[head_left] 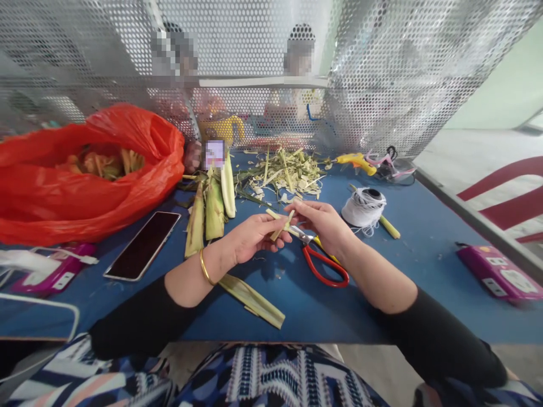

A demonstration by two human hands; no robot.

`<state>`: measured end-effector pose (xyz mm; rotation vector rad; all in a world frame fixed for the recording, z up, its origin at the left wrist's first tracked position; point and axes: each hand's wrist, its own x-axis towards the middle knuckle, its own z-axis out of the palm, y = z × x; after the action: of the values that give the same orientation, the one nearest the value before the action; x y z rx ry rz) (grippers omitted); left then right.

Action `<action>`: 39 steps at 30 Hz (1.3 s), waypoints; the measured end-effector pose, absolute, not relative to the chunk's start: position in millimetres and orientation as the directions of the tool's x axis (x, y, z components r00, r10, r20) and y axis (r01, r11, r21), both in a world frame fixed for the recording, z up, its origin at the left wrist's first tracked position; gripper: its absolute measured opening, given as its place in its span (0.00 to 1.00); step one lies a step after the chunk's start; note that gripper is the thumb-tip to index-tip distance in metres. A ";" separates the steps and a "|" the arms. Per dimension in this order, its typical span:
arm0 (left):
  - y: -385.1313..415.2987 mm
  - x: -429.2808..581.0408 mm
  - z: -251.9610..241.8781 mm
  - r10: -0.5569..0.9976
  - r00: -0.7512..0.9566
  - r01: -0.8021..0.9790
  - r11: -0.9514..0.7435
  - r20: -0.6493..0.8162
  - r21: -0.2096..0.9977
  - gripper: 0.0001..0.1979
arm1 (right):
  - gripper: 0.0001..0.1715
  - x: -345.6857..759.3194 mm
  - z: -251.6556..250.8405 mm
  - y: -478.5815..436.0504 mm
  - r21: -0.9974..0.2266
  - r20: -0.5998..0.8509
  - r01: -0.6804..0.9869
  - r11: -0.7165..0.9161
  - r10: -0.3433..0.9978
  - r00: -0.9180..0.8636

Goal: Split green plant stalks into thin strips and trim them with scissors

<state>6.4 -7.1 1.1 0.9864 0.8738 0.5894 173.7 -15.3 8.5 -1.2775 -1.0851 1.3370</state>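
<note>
Pale green leaf strips [280,227], two of them crossed, are held up between both hands over the middle of the table. My left hand [259,233] pinches them from the left, thumb on top and fingers curled beneath. From the other side, the fingertips of my right hand [318,217] close on the upper end of a strip. Scissors with red handles [326,270] lie below my right hand, their blades partly behind the fingers. A broad leaf piece [254,299] rests near the front edge. Longer leaf stalks [214,209] lie beyond my left hand.
Leaf scraps [292,172] are heaped at the back. White string [363,208] and a yellow glue gun [356,163] are at right, a purple power strip [498,271] farther right. A phone [143,246] and red plastic bag [85,198] lie left. A perforated screen [263,51] stands behind.
</note>
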 end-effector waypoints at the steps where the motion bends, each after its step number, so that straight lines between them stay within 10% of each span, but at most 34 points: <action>1: -6.7 6.4 1.3 0.768 0.530 -0.050 0.451 -0.359 0.891 0.12 | 0.20 172.8 7.0 -16.2 -0.986 -0.155 -0.058 -0.156 0.988 -0.026; 18: -14.5 17.7 -9.8 0.858 0.507 -0.057 0.132 -0.085 0.990 0.10 | 0.11 158.6 -16.4 -18.7 -0.986 0.154 0.090 0.139 0.969 0.191; 30: -3.7 7.9 0.3 0.876 0.458 -0.415 0.357 -0.147 0.836 0.11 | 0.11 174.8 -2.2 -8.0 -0.979 0.198 0.124 0.164 0.912 0.358; 39: -6.0 12.4 -1.3 0.928 0.358 -0.478 0.278 -0.105 0.833 0.12 | 0.16 149.1 -5.9 -30.4 -0.999 0.035 0.039 0.036 0.999 -0.034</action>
<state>12.4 -6.0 -1.3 0.8037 0.6739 1.0453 149.1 -30.4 -5.9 -1.1959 -1.2802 1.1882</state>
